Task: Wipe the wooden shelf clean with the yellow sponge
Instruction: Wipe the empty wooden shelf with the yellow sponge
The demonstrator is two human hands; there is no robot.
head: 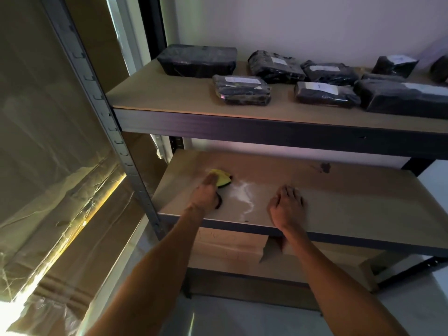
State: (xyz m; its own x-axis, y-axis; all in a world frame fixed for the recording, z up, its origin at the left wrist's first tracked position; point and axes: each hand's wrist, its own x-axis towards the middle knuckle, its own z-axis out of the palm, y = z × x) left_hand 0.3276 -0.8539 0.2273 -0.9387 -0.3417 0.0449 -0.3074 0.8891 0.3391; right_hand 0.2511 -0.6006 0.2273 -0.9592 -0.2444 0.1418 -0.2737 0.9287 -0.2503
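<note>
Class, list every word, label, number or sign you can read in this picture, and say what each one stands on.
No text here can be read.
White labels on the black packages on the upper shelf: too blurred to read.
Faint handwriting on the cardboard box below the wooden shelf: too faint to read.

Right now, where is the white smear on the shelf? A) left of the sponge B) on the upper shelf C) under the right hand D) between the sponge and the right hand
D: the white smear lies right of the yellow sponge and left of the right hand.
</note>
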